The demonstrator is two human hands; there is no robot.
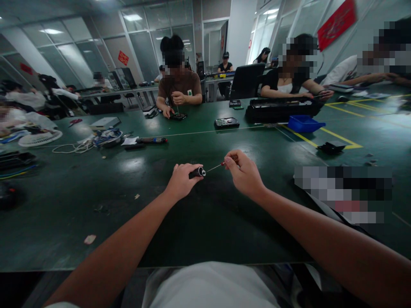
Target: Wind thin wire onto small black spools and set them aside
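My left hand (182,181) is closed around a short black cylinder (195,173) with a pale ring at its open end; its exact kind does not show. That end faces right, toward my other hand. In my right hand (244,174) is a screwdriver (222,164) with a reddish handle, gripped between thumb and fingers. Its thin shaft points left and its tip is at or very close to the cylinder's end; whether they touch I cannot tell. Both hands are held above the green table (192,222), and my palm hides part of the screwdriver handle.
Ahead lie a hard drive (227,123), a long black housing (281,112) and a blue bin (305,124). Left of centre are a black tool (152,140) and a tangle of cables (107,137). A person (180,87) works opposite; a small black part (331,148) lies to the right.
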